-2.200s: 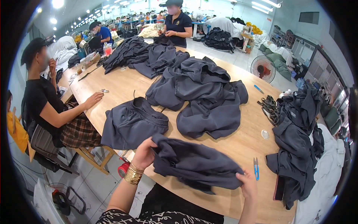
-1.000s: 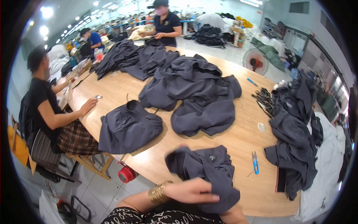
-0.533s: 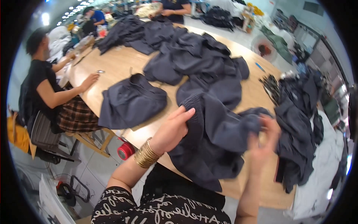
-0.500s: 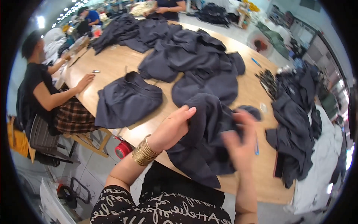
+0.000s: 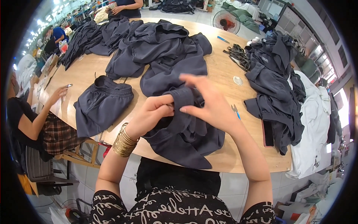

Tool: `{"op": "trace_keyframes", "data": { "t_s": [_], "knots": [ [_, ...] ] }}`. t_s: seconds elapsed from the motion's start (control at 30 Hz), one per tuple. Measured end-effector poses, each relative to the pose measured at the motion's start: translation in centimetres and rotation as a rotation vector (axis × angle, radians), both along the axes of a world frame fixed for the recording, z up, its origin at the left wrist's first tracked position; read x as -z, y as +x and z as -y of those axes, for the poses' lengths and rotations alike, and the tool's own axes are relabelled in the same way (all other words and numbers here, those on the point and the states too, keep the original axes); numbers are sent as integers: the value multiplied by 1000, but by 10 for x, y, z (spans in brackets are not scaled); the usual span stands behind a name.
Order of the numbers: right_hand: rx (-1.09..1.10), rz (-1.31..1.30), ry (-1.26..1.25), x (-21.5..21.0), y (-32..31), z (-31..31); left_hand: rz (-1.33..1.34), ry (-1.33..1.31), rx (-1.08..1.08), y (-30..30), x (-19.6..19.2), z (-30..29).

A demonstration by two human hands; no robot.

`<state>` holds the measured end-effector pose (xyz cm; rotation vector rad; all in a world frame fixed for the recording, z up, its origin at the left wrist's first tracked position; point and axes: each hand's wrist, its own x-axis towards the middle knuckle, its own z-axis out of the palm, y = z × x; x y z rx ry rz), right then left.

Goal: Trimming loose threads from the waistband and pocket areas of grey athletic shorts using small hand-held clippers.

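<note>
Dark grey shorts (image 5: 179, 143) with a gathered waistband lie bunched at the table's front edge, part of the waistband raised between my hands. My left hand (image 5: 153, 112), gold bangles on its wrist, is closed on this waistband with its fingers curled into it. Opposite it, my right hand (image 5: 210, 102) has thumb and fingers spread around the raised band; its thumb is at the cloth. Another pair of dark grey shorts (image 5: 102, 106) with a drawstring lies to the left.
A heap of dark grey garments (image 5: 160, 48) covers the wooden table's (image 5: 261, 160) far side. More dark clothing (image 5: 276, 89) is piled right. Thread snips (image 5: 235, 111), a blue tool (image 5: 223, 39) and a pale disc (image 5: 237, 80) lie about. A co-worker (image 5: 26, 123) sits at left.
The view has shifted, so the table sits further left. My left hand has turned with its fingers curled into the waistband. My right hand has come across beside it, and the band is now raised.
</note>
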<state>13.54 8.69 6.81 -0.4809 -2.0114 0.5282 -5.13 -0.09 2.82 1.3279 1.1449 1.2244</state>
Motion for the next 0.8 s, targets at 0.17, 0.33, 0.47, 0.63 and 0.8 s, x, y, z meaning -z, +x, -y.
{"op": "trace_keyframes", "data": {
  "t_s": [0.17,0.33,0.47,0.63,0.8],
  "knots": [
    [-223,143,-245,-38,17,-20,44,456,-418,3,-36,-7],
    [-264,-315,-404,-92,40,-29,-654,-229,46,-1,-15,-31],
    [-1,-481,-426,-97,100,-68,-366,-74,82,-73,-43,-30],
    [27,-514,-466,-81,125,-82,-252,-28,78,-101,-98,-25],
    [-61,-518,-486,-91,126,-71,-201,9,21,-104,-104,-24]
  ]
}}
